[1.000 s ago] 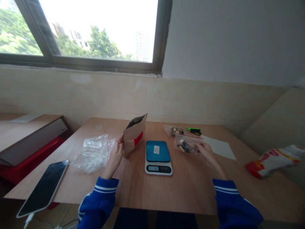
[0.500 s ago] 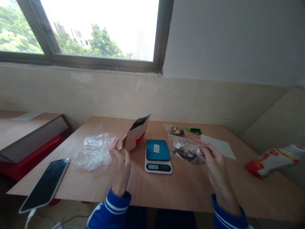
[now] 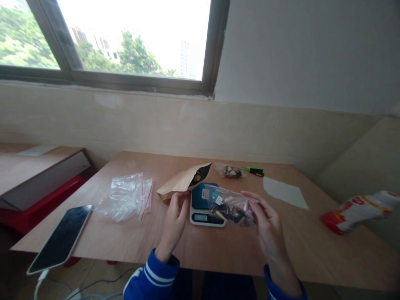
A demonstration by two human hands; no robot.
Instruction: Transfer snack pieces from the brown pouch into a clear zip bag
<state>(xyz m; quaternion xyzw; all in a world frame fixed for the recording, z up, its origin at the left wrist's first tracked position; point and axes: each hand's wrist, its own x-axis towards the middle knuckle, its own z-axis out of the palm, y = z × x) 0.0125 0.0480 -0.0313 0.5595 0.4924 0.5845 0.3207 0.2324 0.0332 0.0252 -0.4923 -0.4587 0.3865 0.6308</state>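
Observation:
My left hand [image 3: 176, 216] is closed at the near side of a brown kraft paper bag [image 3: 178, 179], which lies tipped over. The bag's mouth gapes toward the right and shows pale brown pieces inside; some fingers are hidden against it. My right hand [image 3: 265, 218] pinches the edge of a clear plastic bag [image 3: 234, 208] holding dark and light dried pieces and a small white label. This clear bag overlaps the right part of a kitchen scale [image 3: 208, 220] with a blue top and a lit display.
Clear plastic bags with red strips [image 3: 125, 200] lie at left, beyond a phone [image 3: 61, 237] plugged into a cable. Behind the scale are another filled bag [image 3: 231, 170] and a green-and-black tool [image 3: 255, 171]. White paper [image 3: 286, 192] and a red-and-white bottle [image 3: 356, 212] are at right.
My left hand has moved right to the paper bag, which has tipped rightward from its more upright stance. My right hand has brought the clear bag left, over the scale.

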